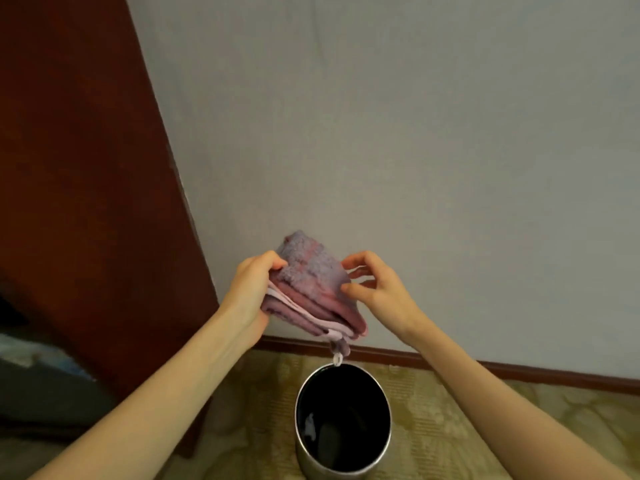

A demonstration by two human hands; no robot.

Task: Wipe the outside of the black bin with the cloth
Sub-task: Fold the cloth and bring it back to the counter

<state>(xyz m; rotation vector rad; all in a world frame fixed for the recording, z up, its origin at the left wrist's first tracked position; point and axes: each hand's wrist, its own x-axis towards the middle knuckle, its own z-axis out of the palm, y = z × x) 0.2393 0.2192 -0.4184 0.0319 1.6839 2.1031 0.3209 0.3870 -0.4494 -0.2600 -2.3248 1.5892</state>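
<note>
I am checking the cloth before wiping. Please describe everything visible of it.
The cloth is pink-purple, fluffy like terry, folded in several layers with a pale edge band. A loop hangs from its lower corner, above the bin. It is held in the air. The left hand grips its left side; the right hand pinches its right edge.

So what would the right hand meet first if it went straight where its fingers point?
The cloth, gripped by the left hand. The right hand seems to reach its edge with the fingertips; contact is unclear.
</note>
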